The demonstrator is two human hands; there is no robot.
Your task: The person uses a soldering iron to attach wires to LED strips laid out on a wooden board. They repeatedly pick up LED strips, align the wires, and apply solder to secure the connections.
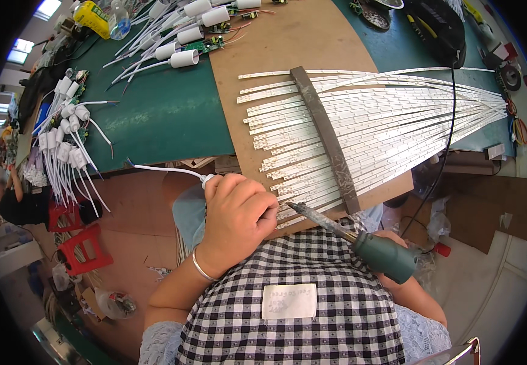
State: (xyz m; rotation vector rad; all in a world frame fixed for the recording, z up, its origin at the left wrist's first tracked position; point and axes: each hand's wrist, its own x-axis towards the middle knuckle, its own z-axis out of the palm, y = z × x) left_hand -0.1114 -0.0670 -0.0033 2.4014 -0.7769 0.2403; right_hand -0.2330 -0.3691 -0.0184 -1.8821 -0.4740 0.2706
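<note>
Head view: left hand (237,210) holds a white wired piece (206,179), right hand (392,237) a soldering iron (385,257); near, a white patch (289,301) bears lettering.

The soldering iron (373,248) right of centre has a dark green handle and a mottled grey shaft. White strips (391,121) with rows of small yellowish dots spread across the right of the frame, under a grey-brown bar (325,140), on a tan board (275,42). The tabletop (160,115) shows deep green at upper left and upper right. White cylinders (184,58) and a yellow bottle (92,18) colour the upper left, a red stool (85,250) the lower left. The black-and-white checked apron (233,316) at bottom centre bears a cream patch (289,301).
</note>
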